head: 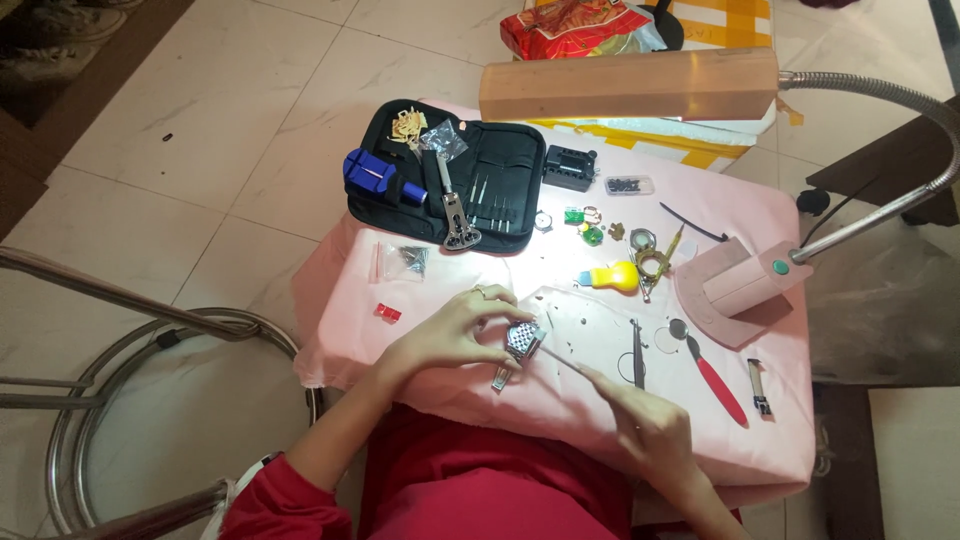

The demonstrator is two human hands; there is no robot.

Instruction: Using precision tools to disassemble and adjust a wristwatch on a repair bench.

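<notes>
A small bench draped in soft pink cloth, seen from above. Near the middle of its front edge, the left hand curls its fingers around a shiny silver metal wristwatch with a ribbed link band, pinning it against the cloth. The right hand pinches a thin, straight metal tool, whose tip touches the watch. Toward the back left corner lies an open black fabric zip case holding slim steel tools and a chunky blue plastic block tool. Near the centre sits a rounded yellow plastic-handled knife. Toward the right edge lie a screwdriver with a glossy red handle and the smooth pink base of a desk lamp, its ridged metal gooseneck curving above.
</notes>
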